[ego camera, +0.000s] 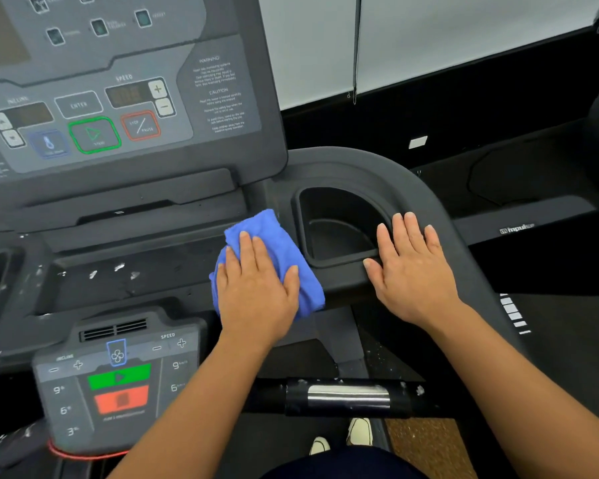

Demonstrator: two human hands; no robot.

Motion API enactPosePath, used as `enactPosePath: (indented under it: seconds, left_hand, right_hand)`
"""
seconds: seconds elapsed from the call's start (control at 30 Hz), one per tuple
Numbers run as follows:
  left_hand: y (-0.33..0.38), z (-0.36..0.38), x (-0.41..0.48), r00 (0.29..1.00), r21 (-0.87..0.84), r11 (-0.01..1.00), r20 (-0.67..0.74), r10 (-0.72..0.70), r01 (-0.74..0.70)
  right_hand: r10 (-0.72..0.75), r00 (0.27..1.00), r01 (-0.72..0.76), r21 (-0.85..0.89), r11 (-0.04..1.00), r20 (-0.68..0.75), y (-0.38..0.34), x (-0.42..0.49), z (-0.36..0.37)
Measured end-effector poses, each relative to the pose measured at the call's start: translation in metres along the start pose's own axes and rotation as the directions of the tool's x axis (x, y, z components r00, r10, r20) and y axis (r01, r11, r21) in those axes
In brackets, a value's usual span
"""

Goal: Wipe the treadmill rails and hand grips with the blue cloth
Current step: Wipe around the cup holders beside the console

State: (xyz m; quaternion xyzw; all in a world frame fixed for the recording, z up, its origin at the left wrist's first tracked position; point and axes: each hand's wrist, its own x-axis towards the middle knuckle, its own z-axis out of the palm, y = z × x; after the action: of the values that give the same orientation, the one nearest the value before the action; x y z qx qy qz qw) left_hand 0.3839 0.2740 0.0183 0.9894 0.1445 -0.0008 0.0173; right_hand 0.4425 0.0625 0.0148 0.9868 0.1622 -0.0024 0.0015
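A folded blue cloth (277, 243) lies on the treadmill's dark console shelf, just left of the right cup holder (339, 229). My left hand (256, 292) presses flat on the cloth with straight fingers. My right hand (412, 271) rests flat on the curved right rail (429, 202), its fingers straight and lying beside the cup holder's rim. Lower down, a black hand grip with a silver sensor plate (346, 395) crosses in front of me, untouched.
The upper console panel (118, 108) with its green and red buttons stands at the back left. A lower control pad (118, 382) sits at the near left. White scuffs mark the shelf (118, 271). My shoes (343, 437) show on the belt below.
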Motion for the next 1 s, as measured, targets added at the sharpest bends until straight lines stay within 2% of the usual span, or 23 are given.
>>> enactPosePath:
  seconds: [0.1,0.17,0.23,0.33,0.37,0.5,0.6,0.67,0.77,0.83,1.0]
  left_hand:
    - [0.002,-0.005,0.020,0.994,-0.004,0.996,0.073,-0.083,0.084]
    - [0.009,-0.005,0.018,0.994,0.033,0.996,0.072,-0.084,0.082]
    - [0.010,-0.004,0.002,0.999,0.091,0.996,0.048,0.012,-0.016]
    - [-0.005,0.004,-0.017,0.973,0.077,0.970,0.010,0.231,-0.231]
    - [-0.012,0.004,-0.017,0.970,0.063,0.968,0.017,0.244,-0.244]
    - [-0.014,-0.006,0.003,0.998,-0.008,0.999,0.043,0.051,-0.051]
    - [0.006,-0.008,0.020,0.992,0.032,0.997,0.103,-0.073,0.070]
    - [0.017,-0.006,0.016,0.994,0.077,0.996,0.097,-0.052,0.044]
    - [0.011,0.001,-0.001,0.995,0.097,0.991,0.043,0.091,-0.095]
    - [-0.001,0.001,-0.009,0.991,0.090,0.988,0.042,0.126,-0.129]
    - [-0.014,-0.013,0.015,0.984,0.026,0.993,0.138,-0.116,0.114]
  right_hand:
    - [-0.003,0.999,0.004,-0.014,1.000,0.033,0.000,0.001,0.000]
    - [-0.001,1.000,0.001,-0.014,1.000,0.017,0.000,0.001,0.001]
    - [0.002,1.000,-0.002,-0.011,1.000,-0.003,-0.001,0.002,0.003]
    - [-0.003,1.000,0.003,-0.013,1.000,0.002,-0.001,0.003,0.004]
    - [-0.007,1.000,0.007,-0.012,1.000,0.002,-0.001,0.003,0.004]
    - [-0.016,1.000,0.016,-0.010,1.000,-0.003,0.000,0.000,0.001]
    - [-0.007,0.999,0.008,-0.015,1.000,0.048,0.000,0.000,-0.002]
    - [0.004,0.999,-0.003,-0.014,1.000,0.054,-0.001,0.001,-0.004]
    - [0.012,0.998,-0.012,-0.010,1.000,0.064,-0.004,0.002,-0.005]
    - [0.012,0.998,-0.012,-0.002,1.000,0.069,-0.005,0.004,-0.007]
    - [0.013,0.995,-0.012,-0.007,1.000,0.096,-0.005,0.004,-0.008]
